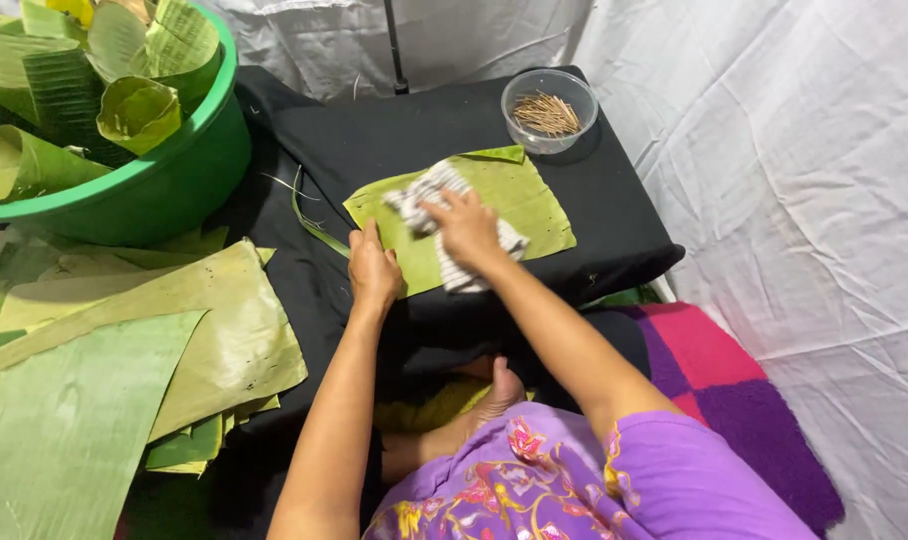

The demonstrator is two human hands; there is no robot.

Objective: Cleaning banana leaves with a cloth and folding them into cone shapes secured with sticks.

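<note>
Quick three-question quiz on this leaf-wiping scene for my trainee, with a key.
1. True or false: the right hand presses a striped cloth onto the cut leaf piece.
2. What does the left hand do? A) lifts the green basin B) pins the leaf's near edge
3. What does the clear bowl hold?

Key: 1 true; 2 B; 3 thin wooden sticks.

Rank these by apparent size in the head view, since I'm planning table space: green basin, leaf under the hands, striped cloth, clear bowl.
1. Green basin, cut off by the frame
2. Leaf
3. Striped cloth
4. Clear bowl, possibly close to the cloth, which the right hand partly hides
</note>
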